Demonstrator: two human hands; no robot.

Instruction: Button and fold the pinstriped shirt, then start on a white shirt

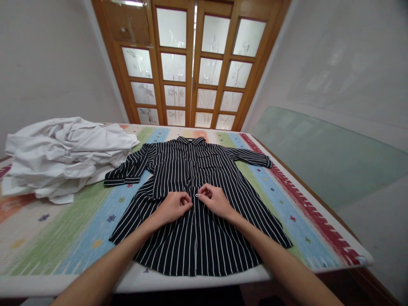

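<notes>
A black shirt with white stripes (216,238) lies spread face up, its collar pointing away from me and its sleeves out to both sides. At the middle of its front, my left hand (174,206) pinches the cloth just left of the button strip. Just across the strip, my right hand (215,199) has its thumb and fingertips closed on the shirt beside a small white button (196,195). The two hands are close together but apart.
Rumpled white cloth (70,148) is heaped at the left of the table, which has a colourful patterned cover (95,221). A pale green glass panel (318,148) leans at the right wall. Wooden doors with glass panes (191,55) stand behind the table.
</notes>
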